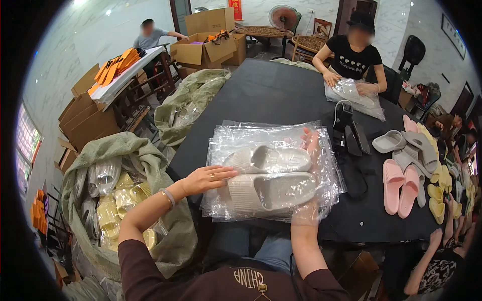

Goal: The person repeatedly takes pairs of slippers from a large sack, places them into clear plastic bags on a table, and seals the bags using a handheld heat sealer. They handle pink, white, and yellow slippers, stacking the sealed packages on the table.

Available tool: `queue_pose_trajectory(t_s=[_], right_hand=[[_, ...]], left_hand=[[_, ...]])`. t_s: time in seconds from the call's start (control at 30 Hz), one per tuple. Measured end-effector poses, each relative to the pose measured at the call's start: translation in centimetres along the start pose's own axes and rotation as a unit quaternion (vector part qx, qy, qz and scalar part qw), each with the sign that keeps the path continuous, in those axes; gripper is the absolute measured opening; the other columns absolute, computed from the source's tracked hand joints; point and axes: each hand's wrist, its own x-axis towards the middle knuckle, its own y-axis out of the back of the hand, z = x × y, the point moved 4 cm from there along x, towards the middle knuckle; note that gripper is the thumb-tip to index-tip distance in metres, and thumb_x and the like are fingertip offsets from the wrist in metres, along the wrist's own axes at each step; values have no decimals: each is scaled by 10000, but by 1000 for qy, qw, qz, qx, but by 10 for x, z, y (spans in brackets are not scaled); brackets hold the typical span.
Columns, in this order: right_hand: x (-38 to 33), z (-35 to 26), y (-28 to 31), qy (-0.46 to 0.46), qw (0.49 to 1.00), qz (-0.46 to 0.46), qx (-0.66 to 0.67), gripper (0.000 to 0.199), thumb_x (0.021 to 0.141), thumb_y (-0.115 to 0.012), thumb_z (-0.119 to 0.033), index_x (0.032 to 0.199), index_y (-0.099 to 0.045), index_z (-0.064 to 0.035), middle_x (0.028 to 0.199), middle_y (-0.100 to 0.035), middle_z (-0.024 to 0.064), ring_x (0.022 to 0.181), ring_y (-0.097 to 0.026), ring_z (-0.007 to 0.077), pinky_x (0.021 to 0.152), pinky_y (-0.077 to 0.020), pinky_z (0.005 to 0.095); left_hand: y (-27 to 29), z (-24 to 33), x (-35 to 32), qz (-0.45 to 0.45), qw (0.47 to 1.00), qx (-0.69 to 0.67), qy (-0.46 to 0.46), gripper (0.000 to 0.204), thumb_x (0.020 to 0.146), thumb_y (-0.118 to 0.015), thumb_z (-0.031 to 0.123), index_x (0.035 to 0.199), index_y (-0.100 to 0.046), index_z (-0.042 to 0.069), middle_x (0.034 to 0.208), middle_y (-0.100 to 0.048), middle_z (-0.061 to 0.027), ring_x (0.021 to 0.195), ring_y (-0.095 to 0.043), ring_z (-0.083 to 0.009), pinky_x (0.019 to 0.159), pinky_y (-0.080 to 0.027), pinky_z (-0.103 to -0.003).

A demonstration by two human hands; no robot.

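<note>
A pair of light grey slippers [287,191] lies in a clear plastic bag in front of me, toes to the left. Beneath them are several flat clear bags [221,140] in a stack on the black table. My left hand [213,178] rests on the toe end of the slippers, its fingers stretched out over the plastic. At the heel end, my right hand [313,145] shows through the clear film, with its forearm partly covered by plastic. Its fingers are extended and apart beside the heels, gripping nothing that I can see.
At left stands a green woven sack [173,220] of bagged grey and yellow slippers. Pink slippers [400,188] and many others lie on the right of the table [281,83], beside a black device [351,133]. Across it a person [354,57] handles a bagged item.
</note>
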Motion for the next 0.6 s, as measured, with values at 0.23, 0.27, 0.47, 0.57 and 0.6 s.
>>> queue_pose_trajectory(t_s=[0.23, 0.27, 0.47, 0.57, 0.6], right_hand=[[19, 11, 39, -114, 937, -95, 315, 451, 957, -491, -393, 1181, -526, -3, 1011, -628, 153, 789, -643, 233, 686, -549, 302], [10, -10, 42, -90, 956, -54, 273, 480, 959, -485, -401, 1203, -505, 12, 1052, -623, 171, 807, -644, 249, 700, -551, 311], [17, -33, 53, -117, 987, -102, -46, 726, 892, -517, -561, 1237, -481, 77, 1045, -619, 175, 805, -618, 215, 651, -507, 301], [18, -39, 55, -167, 925, -196, -281, 588, 849, -613, -520, 998, -639, 47, 826, -651, 98, 659, -608, 154, 550, -497, 271], [18, -39, 51, -158, 892, -268, -329, 535, 848, -627, -483, 981, -643, 35, 817, -655, 89, 644, -605, 144, 543, -497, 269]], left_hand=[[-21, -6, 6, -122, 948, -259, 141, 392, 669, -500, -138, 1027, -553, 13, 1512, -277, -69, 1411, -214, -247, 1125, -272, -394], [-16, -8, 8, -113, 931, -314, 147, 433, 650, -484, -167, 1040, -560, 5, 1501, -306, -72, 1408, -226, -249, 1127, -267, -391], [-9, -54, 18, -4, 780, -483, 398, 381, 708, -416, -140, 1023, -600, -28, 1171, -588, -208, 1193, -514, -306, 976, -419, -381], [-21, -56, 26, 81, 875, -239, 412, 296, 854, -515, 24, 1146, -542, -15, 1138, -579, -205, 1142, -521, -343, 950, -416, -395], [-29, -54, 28, 90, 879, -209, 420, 314, 876, -515, 81, 1172, -516, -24, 1175, -554, -217, 1151, -511, -355, 954, -413, -399]])
